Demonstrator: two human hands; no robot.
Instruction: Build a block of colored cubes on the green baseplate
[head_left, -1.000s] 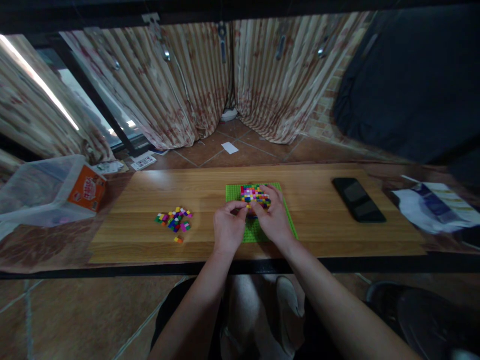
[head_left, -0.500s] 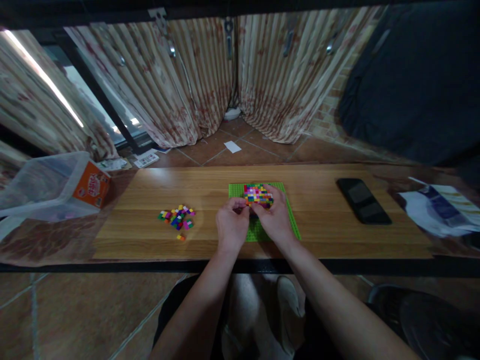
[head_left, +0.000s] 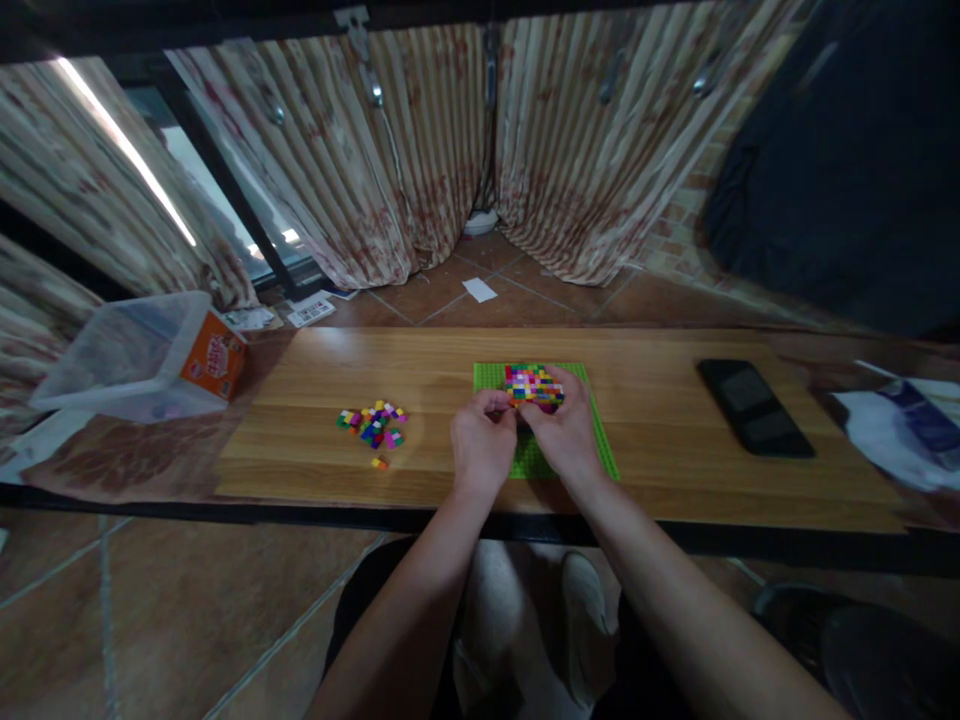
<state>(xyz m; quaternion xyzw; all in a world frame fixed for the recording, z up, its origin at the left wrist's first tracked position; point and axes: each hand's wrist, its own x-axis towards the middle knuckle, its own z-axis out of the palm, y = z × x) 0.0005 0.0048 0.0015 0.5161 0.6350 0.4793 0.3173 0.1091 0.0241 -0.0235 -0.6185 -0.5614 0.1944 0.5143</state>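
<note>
A block of many small multicoloured toy bricks (head_left: 529,380) is over the far part of a green studded baseplate (head_left: 534,462). Whether it rests on the plate or is lifted, I cannot tell. My right hand (head_left: 564,425) curls round the block's right side, thumb at its near edge. At the near left corner, my left hand (head_left: 484,440) is closed in a pinch, fingertips against the block. An orange bit shows by those fingertips, but whether it is a separate brick is too small to tell. Both hands partly cover the baseplate.
Loose bricks (head_left: 375,422) lie in a pile on the wooden table (head_left: 300,385) at left, with an orange-yellow brick (head_left: 380,463) in front. A black phone (head_left: 754,408) lies at right. Beyond the left end stands a clear plastic bin (head_left: 127,355); papers (head_left: 892,435) lie off the right end.
The camera view has turned slightly, so the scene sits further right. Both hands stay at the brick block with nearly the same grip.
</note>
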